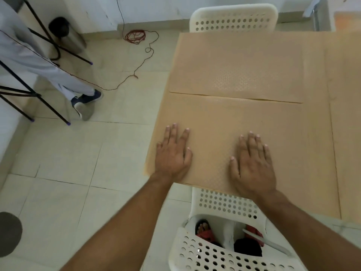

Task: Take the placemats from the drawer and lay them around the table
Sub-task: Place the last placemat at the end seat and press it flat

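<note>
With the far placemat (pixel 234 65) laid, left hand (pixel 172 153) and right hand (pixel 254 161) press flat-fingered on the near placemat (pixel 224 118); other places likely remain.

The desk (pixel 314 71) has a tan top, almost the same colour as the mats on it. The far placemat (pixel 234 65) and the near placemat (pixel 213 118) lie flat, their long edges meeting.

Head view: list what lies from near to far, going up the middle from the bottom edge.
First the near chair → near placemat, with left hand and right hand flat on it → far placemat → far chair.
</note>
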Demonstrator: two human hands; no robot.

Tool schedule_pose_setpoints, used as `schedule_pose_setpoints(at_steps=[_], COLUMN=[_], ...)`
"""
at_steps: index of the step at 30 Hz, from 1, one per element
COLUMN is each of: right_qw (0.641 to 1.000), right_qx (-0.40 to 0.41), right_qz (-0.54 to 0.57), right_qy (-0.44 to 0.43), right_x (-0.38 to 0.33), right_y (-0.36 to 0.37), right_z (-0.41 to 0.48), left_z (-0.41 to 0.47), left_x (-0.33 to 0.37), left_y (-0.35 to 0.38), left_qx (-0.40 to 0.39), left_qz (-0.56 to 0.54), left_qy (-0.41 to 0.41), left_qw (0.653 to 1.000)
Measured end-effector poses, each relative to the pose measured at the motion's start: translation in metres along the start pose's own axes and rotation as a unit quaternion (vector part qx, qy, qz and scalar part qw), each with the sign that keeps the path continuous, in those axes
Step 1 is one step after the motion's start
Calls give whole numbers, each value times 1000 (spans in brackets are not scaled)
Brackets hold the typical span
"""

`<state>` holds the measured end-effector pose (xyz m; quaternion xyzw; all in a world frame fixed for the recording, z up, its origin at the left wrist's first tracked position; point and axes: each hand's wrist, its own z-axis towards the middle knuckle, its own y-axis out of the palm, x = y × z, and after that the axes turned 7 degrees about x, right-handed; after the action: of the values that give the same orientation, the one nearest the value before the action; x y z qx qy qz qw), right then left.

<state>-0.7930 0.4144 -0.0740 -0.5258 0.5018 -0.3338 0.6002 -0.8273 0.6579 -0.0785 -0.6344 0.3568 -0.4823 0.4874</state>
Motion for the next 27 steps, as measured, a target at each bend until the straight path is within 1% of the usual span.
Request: schedule_pose_setpoints(at_steps=[4, 6, 9, 11, 14, 16, 18, 21, 27], right_qw=[998, 996, 993, 990, 982, 981, 987, 995, 999], right_qx=[5, 11, 9, -18, -67, -58, -39, -29, 0], right_qz=[46, 67, 88, 89, 65, 37, 18, 2, -43], right_qy=[-38, -53, -80, -106, -165, -179, -158, -101, 10], right_x=[-42, -58, -75, -84, -96, -96, -93, -81, -17], right_y=[-4, -4, -3, -1, 11, 21, 25, 23, 10], right_z=[32, 59, 105, 131, 153, 156, 152, 145, 115], left_z=[28, 52, 85, 91, 87, 87, 88, 92, 95], left_x=[28, 35, 28, 19, 10, 8, 8, 7, 19], left_y=[0, -1, 0, 5, 12, 14, 14, 12, 3], left_qx=[7, 24, 41, 44, 45, 52, 53, 41, -3], left_qz=[-29, -29, -20, -10, -2, 0, 8, 27, 62], left_qy=[15, -5, -57, -72, -65, -60, -55, -57, -59], left_qw=[999, 999, 997, 996, 997, 997, 997, 997, 996])
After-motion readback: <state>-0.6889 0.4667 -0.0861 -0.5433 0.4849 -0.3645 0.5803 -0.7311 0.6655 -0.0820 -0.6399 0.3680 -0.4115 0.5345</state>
